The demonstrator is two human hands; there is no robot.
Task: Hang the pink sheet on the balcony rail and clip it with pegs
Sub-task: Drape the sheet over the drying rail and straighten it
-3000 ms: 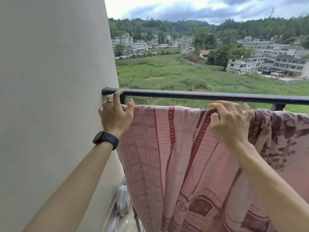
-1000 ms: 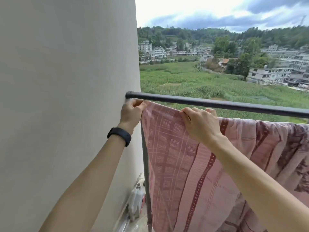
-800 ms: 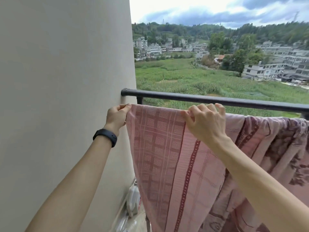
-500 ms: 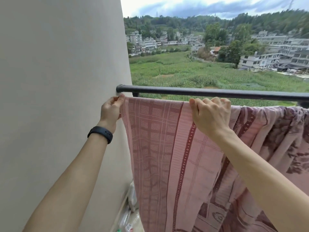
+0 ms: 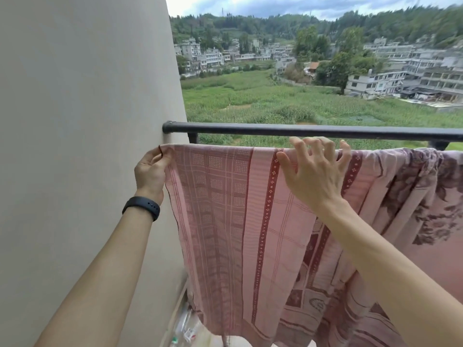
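The pink sheet (image 5: 225, 209), patterned with dark red stripes and squares, hangs in front of me just below the black balcony rail (image 5: 313, 130). My left hand (image 5: 151, 170), with a black band on the wrist, pinches the sheet's top left corner beside the wall. My right hand (image 5: 314, 172) is at the sheet's top edge with its fingers spread apart, holding nothing. To the right the sheet is bunched and shows a dark floral print (image 5: 426, 196). No pegs are visible.
A beige wall (image 5: 82, 146) fills the left side, and the rail ends against it. Plastic bottles (image 5: 185, 326) lie on the floor at the foot of the wall. Beyond the rail are a green field and buildings far below.
My right hand has let go of the sheet's top edge and opened its fingers. My left hand has kept its pinch on the corner. Over the last seconds the sheet's left part was spread flat.
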